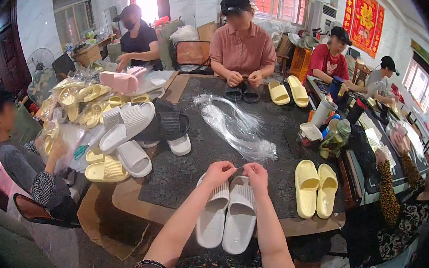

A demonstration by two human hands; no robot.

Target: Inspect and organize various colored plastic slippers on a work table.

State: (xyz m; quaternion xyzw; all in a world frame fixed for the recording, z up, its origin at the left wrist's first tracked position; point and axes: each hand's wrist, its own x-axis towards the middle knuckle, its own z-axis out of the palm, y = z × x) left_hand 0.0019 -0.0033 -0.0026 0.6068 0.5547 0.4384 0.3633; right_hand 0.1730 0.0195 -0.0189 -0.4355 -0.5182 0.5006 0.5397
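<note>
Both hands over a white slipper pair point(226, 214) lying side by side at the near edge of the bench point(177, 178). Left hand point(218, 173) and right hand point(255, 172) pinched shut, a thin tie point(238, 168) between their fingertips. Yellow pair point(316, 187) just right. Clear bags point(239, 129) beyond.
</note>
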